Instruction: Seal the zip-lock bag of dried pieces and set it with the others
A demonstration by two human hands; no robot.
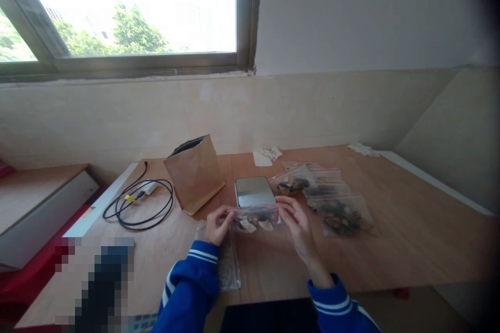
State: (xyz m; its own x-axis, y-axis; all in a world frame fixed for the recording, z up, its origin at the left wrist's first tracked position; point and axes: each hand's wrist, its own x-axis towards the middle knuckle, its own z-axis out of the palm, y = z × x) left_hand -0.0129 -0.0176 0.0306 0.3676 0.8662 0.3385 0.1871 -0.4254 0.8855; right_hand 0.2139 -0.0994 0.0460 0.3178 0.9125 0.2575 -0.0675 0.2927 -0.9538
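Observation:
My left hand [216, 226] and my right hand [297, 221] together hold a small clear zip bag [255, 218] with dark and pale pieces inside, one hand at each end of its top edge. The bag hangs just in front of a small silver scale [253, 190] on the wooden table [410, 239]. Both arms wear blue sleeves with white stripes. An empty clear zip bag [228, 265] lies flat on the table under my left wrist.
A brown paper pouch [194, 173] stands open left of the scale. Several filled zip bags [332, 203] lie to the right. A coiled black cable with a white charger [140, 200] lies at the left. Crumpled paper [267, 156] sits near the wall.

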